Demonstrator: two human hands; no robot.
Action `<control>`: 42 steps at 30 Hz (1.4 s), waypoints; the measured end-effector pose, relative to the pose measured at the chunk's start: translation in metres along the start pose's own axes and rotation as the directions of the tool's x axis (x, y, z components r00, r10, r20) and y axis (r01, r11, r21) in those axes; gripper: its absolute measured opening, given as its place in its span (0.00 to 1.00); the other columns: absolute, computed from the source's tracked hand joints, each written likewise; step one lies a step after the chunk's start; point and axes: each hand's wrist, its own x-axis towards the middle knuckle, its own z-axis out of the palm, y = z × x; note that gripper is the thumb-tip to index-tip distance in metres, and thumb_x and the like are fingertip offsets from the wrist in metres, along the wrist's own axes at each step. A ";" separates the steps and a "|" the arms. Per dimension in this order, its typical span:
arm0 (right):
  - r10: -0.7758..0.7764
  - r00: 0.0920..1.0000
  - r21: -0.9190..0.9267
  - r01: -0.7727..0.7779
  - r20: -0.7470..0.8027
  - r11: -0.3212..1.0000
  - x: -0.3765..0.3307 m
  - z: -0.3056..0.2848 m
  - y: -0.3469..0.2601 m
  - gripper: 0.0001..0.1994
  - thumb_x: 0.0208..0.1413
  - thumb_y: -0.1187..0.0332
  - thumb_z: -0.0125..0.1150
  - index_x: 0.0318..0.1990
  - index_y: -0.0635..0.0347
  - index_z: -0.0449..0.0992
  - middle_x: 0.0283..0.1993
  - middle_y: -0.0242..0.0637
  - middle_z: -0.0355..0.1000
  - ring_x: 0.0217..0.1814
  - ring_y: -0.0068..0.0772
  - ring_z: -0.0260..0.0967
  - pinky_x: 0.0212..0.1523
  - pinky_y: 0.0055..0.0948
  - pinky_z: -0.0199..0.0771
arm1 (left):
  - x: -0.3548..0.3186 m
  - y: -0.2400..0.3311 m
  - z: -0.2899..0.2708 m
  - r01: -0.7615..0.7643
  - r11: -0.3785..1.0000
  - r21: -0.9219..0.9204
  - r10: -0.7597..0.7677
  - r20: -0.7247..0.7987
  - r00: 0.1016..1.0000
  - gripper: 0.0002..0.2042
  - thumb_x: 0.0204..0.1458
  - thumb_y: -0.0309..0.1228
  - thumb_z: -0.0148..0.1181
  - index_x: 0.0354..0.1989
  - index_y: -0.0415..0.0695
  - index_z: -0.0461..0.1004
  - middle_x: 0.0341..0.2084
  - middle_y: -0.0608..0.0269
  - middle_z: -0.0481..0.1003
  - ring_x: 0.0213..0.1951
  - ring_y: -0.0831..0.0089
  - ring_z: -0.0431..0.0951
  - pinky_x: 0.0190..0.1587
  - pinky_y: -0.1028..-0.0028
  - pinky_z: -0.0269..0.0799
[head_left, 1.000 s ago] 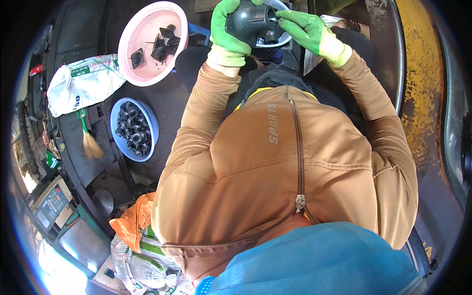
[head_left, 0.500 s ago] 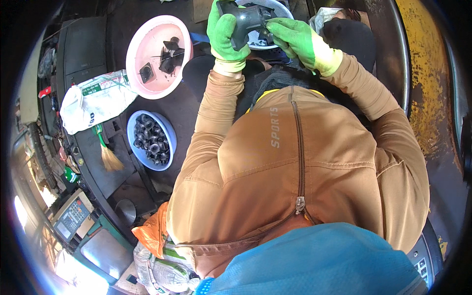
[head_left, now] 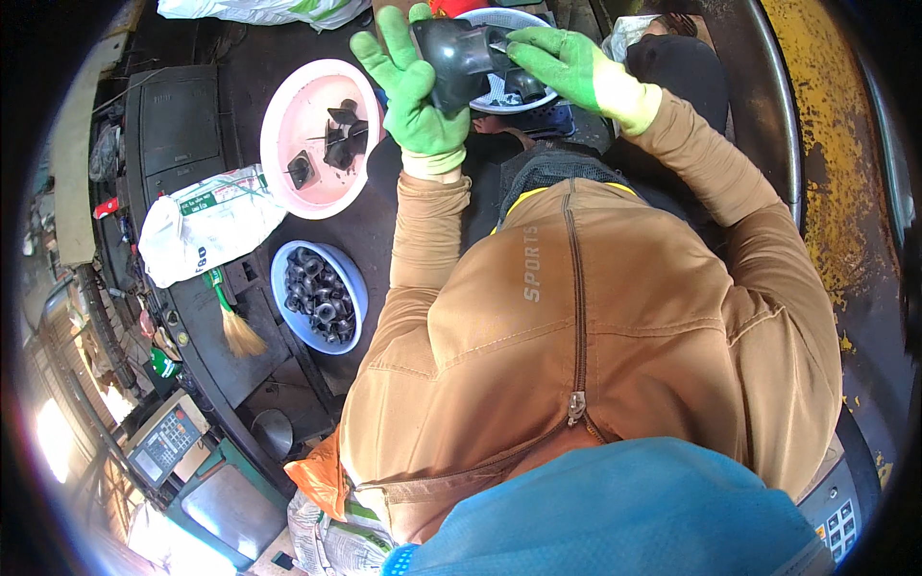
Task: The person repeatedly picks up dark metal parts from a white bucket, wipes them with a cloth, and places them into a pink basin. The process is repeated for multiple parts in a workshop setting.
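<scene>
The black part (head_left: pixel 449 69) is sitting between the two green-gloved hands, above a pale mesh basin (head_left: pixel 497 98) that is holding more dark pieces. The left hand (head_left: pixel 413 91) is touching the part's wide end from the side, and its upper fingers are standing well spread rather than wrapping around it (how firmly the hidden side is gripping, I cannot tell). The right hand (head_left: pixel 567 67) is reaching in from the other side; its fingers are lying nearly straight and pressed together, and their tips are meeting the part's narrower end. Something small and shiny is showing at those tips, but whether they are pinching it I cannot tell. Beyond the left forearm, a pink basin (head_left: pixel 293 115) is holding a few flared black pieces (head_left: pixel 341 144), and a blue basin (head_left: pixel 351 288) is holding a heap of small black pieces (head_left: pixel 319 296).
</scene>
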 end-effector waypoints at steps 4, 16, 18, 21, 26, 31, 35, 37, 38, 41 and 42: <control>0.123 0.985 -0.048 -0.118 0.123 0.992 0.003 -0.022 0.005 0.17 0.64 0.63 0.54 0.53 0.66 0.75 0.48 0.47 0.76 0.49 0.40 0.75 0.49 0.34 0.74 | -0.006 0.009 -0.008 0.360 0.927 -0.104 -0.354 0.073 0.932 0.40 0.43 0.31 0.55 0.71 0.47 0.53 0.64 0.47 0.63 0.64 0.49 0.64 0.67 0.47 0.59; -0.119 0.962 -0.236 0.178 0.246 0.955 0.007 -0.037 0.009 0.14 0.62 0.62 0.56 0.49 0.61 0.78 0.43 0.47 0.78 0.44 0.48 0.77 0.44 0.40 0.78 | -0.010 -0.008 -0.011 0.545 0.784 -0.299 -0.583 -0.052 0.811 0.21 0.61 0.37 0.51 0.61 0.45 0.67 0.55 0.48 0.72 0.53 0.53 0.75 0.55 0.52 0.74; -0.050 0.969 -0.229 0.107 0.243 0.967 0.003 -0.034 0.008 0.14 0.62 0.61 0.55 0.48 0.60 0.78 0.44 0.47 0.78 0.44 0.49 0.77 0.44 0.40 0.77 | -0.010 -0.006 -0.009 0.503 0.810 -0.301 -0.537 -0.038 0.843 0.20 0.60 0.35 0.52 0.60 0.46 0.68 0.55 0.48 0.72 0.54 0.53 0.75 0.55 0.52 0.75; 0.019 0.979 -0.193 0.021 0.203 0.981 0.000 -0.026 0.011 0.13 0.62 0.62 0.56 0.47 0.60 0.78 0.43 0.47 0.78 0.45 0.51 0.77 0.45 0.41 0.77 | -0.009 -0.004 -0.005 0.447 0.846 -0.290 -0.468 -0.003 0.884 0.18 0.58 0.32 0.53 0.58 0.47 0.69 0.54 0.49 0.72 0.54 0.52 0.74 0.54 0.53 0.75; 0.036 0.986 -0.037 -0.030 0.161 0.999 -0.006 -0.006 0.035 0.15 0.64 0.67 0.53 0.55 0.64 0.74 0.53 0.48 0.75 0.52 0.42 0.75 0.51 0.34 0.74 | -0.008 -0.001 0.000 0.391 0.894 -0.220 -0.409 -0.039 0.912 0.17 0.56 0.30 0.54 0.55 0.47 0.70 0.53 0.50 0.72 0.52 0.54 0.74 0.53 0.53 0.76; 0.034 0.996 -0.059 -0.029 0.080 0.998 -0.017 0.009 0.053 0.15 0.64 0.67 0.54 0.54 0.65 0.74 0.49 0.46 0.76 0.48 0.37 0.76 0.48 0.31 0.74 | -0.009 0.000 0.009 0.326 0.933 -0.150 -0.340 -0.075 0.938 0.18 0.53 0.28 0.56 0.54 0.47 0.70 0.54 0.51 0.72 0.51 0.56 0.75 0.52 0.57 0.76; 0.373 0.924 0.089 -0.380 0.082 0.921 -0.023 0.013 0.046 0.16 0.65 0.63 0.55 0.54 0.64 0.74 0.42 0.39 0.77 0.43 0.26 0.73 0.44 0.27 0.73 | -0.009 -0.001 0.015 0.247 0.966 -0.080 -0.251 -0.051 0.967 0.20 0.51 0.25 0.57 0.54 0.48 0.70 0.56 0.52 0.71 0.52 0.57 0.74 0.56 0.58 0.72; -0.014 0.999 -0.021 0.013 -0.044 1.000 -0.021 0.017 0.038 0.18 0.65 0.61 0.55 0.55 0.64 0.74 0.40 0.36 0.76 0.41 0.23 0.72 0.42 0.26 0.73 | -0.007 -0.002 0.017 0.172 0.984 -0.040 -0.172 -0.008 0.985 0.21 0.50 0.24 0.57 0.55 0.47 0.69 0.57 0.53 0.70 0.54 0.57 0.73 0.60 0.58 0.68; -0.144 0.986 -0.050 0.141 -0.082 0.989 -0.019 0.019 0.034 0.18 0.65 0.61 0.55 0.55 0.64 0.74 0.39 0.35 0.75 0.39 0.22 0.71 0.40 0.25 0.72 | -0.007 -0.002 0.017 0.131 0.991 -0.022 -0.131 0.018 0.991 0.21 0.49 0.23 0.57 0.55 0.47 0.69 0.58 0.53 0.70 0.55 0.57 0.72 0.61 0.58 0.66; -0.244 0.960 0.011 0.248 -0.141 0.969 -0.017 0.023 0.021 0.19 0.62 0.62 0.57 0.55 0.64 0.73 0.39 0.35 0.73 0.37 0.25 0.68 0.36 0.25 0.70 | -0.005 -0.002 0.019 0.053 0.996 0.071 -0.058 0.082 0.995 0.22 0.49 0.21 0.56 0.55 0.47 0.69 0.62 0.53 0.66 0.59 0.58 0.69 0.64 0.59 0.62; -0.161 0.978 0.103 0.175 -0.131 0.979 -0.017 0.023 0.016 0.20 0.59 0.63 0.60 0.55 0.65 0.73 0.42 0.38 0.72 0.39 0.30 0.68 0.38 0.27 0.71 | -0.005 -0.002 0.020 0.020 0.993 0.112 -0.032 0.100 0.994 0.22 0.48 0.20 0.56 0.55 0.47 0.69 0.63 0.53 0.65 0.60 0.59 0.68 0.64 0.59 0.62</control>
